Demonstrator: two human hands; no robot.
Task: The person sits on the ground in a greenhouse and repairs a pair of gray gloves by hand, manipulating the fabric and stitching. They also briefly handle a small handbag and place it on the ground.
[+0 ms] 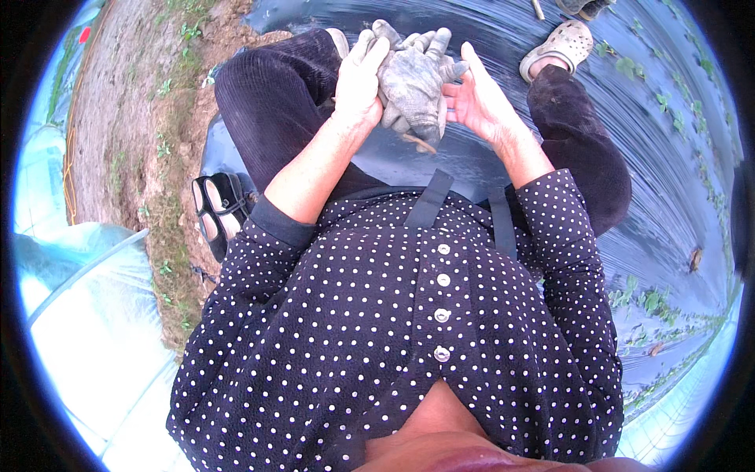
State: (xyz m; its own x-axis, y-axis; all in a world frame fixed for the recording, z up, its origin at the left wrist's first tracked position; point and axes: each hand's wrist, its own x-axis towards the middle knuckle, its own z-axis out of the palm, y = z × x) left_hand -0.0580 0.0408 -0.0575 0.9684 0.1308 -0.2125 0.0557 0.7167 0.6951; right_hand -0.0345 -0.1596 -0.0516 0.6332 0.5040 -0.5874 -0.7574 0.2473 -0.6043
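Observation:
A bundle of grey work gloves (413, 88), soiled and crumpled with the fingers sticking out, is between my two hands above the dark plastic sheeting. My left hand (361, 82) presses along its left side, fingers together and pointing away from me. On the other side, my right hand (478, 96) cups the bundle's right edge with its thumb raised; its fingers are partly hidden by the gloves. A short brown strip (419, 143), perhaps a cuff edge or a stick, shows at the near end of the bundle.
Black plastic sheeting (472, 169) spreads under and right of me, with green plants (629, 68) growing through it. Black shoes (222, 206) lie at left beside bare soil (118, 149). My right foot wears a beige clog (560, 49). Pale film (102, 315) stands farther left.

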